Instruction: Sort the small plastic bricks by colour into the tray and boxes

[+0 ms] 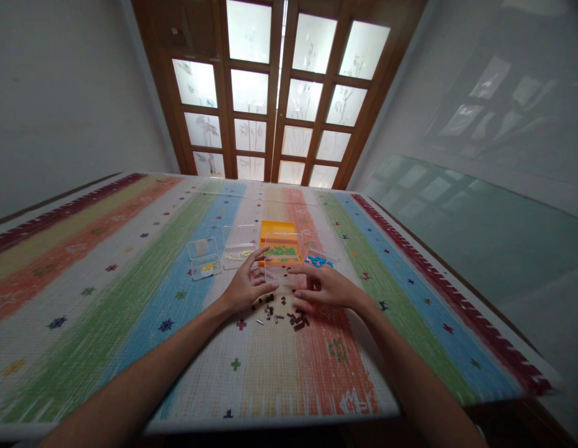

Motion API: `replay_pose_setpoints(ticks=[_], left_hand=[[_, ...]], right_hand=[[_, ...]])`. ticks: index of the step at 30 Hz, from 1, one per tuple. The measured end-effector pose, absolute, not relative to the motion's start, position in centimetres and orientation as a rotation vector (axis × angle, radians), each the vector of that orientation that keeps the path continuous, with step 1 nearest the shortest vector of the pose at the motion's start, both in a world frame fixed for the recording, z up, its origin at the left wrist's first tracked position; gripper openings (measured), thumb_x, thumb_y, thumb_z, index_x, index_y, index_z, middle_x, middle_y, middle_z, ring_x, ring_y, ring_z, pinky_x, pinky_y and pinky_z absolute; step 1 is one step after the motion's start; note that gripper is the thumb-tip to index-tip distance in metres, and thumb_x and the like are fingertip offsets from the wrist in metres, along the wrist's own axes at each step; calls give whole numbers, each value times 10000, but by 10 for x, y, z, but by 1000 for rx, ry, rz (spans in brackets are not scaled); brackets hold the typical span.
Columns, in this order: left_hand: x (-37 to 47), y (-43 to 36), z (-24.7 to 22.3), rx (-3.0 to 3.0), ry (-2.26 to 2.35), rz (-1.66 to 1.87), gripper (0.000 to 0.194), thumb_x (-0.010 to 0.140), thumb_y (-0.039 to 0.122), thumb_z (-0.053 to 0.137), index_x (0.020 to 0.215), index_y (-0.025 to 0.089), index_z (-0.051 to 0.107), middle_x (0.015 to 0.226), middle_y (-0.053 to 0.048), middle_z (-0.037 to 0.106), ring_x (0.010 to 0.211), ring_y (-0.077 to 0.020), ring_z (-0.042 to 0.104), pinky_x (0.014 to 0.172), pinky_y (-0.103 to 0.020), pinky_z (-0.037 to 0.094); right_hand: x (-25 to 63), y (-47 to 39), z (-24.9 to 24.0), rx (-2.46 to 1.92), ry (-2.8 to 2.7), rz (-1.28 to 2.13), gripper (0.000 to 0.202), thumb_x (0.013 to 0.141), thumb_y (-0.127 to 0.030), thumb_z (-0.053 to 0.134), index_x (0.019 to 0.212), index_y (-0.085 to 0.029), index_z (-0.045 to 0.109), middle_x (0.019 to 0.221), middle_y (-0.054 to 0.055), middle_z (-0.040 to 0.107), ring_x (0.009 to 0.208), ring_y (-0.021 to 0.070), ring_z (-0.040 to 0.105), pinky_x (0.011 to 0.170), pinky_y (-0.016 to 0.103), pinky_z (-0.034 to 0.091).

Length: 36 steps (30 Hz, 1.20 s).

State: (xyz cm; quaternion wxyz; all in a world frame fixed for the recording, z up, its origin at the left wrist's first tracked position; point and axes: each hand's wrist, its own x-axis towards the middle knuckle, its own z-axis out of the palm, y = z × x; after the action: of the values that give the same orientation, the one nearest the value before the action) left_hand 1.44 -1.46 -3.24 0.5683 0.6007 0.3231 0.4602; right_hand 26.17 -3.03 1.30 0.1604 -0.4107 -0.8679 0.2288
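Dark brown pieces (298, 320) lie loose on the striped cloth, with several small dark and silvery bits (269, 311) to their left. My left hand (246, 286) is just beyond these bits, fingers apart and holding nothing visible. Opposite it, my right hand (323, 286) has its index finger stretched out and the others curled; nothing shows in it. Between the hands is a clear box (275, 274) with a few tiny dark pieces near its right side. Behind it, green pieces (282, 251) sit in a clear box by an orange tray (278, 226).
A clear box with yellow pieces (208, 267) stands open at the left, beside another with pale pieces (237, 256). Blue pieces (318, 260) fill a box just beyond my right hand. The striped tablecloth (177, 361) reaches toward wooden glazed doors (276, 93).
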Motion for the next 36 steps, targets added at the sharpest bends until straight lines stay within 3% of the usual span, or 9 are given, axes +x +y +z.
replay_pose_setpoints(ticks=[5,13,24,36], left_hand=[[15,-15,-33,1394,741,1082,866,664,242,848,1424,298,435,1336,-110,451,865,-134,659,875,-412,583],[15,-14,-35,1392,731,1060,885,683,230,839,1451,280,403,1357,-132,466,881,-139,659,869,-389,579],[15,-14,-37,1392,742,1056,868,655,238,853,1417,301,443,1321,-101,452,872,-127,644,843,-362,582],[15,-15,-34,1395,714,1059,864,663,272,855,1419,303,437,1316,-101,455,871,-134,650,838,-370,582]], right_hand=[[262,-30,13,-1218,-2464,653,540,881,-374,639,1372,-160,572,662,-20,614,602,133,525,617,254,370],[258,-32,13,-1230,-2466,686,470,877,-357,645,1302,-162,601,703,-2,637,628,141,552,612,255,376],[253,-28,10,-1314,-2382,835,406,865,-348,664,1209,-164,552,635,-57,575,565,119,520,594,236,366],[251,-29,10,-1264,-2404,786,606,828,-305,703,1381,-176,491,773,-23,633,604,116,536,605,234,384]])
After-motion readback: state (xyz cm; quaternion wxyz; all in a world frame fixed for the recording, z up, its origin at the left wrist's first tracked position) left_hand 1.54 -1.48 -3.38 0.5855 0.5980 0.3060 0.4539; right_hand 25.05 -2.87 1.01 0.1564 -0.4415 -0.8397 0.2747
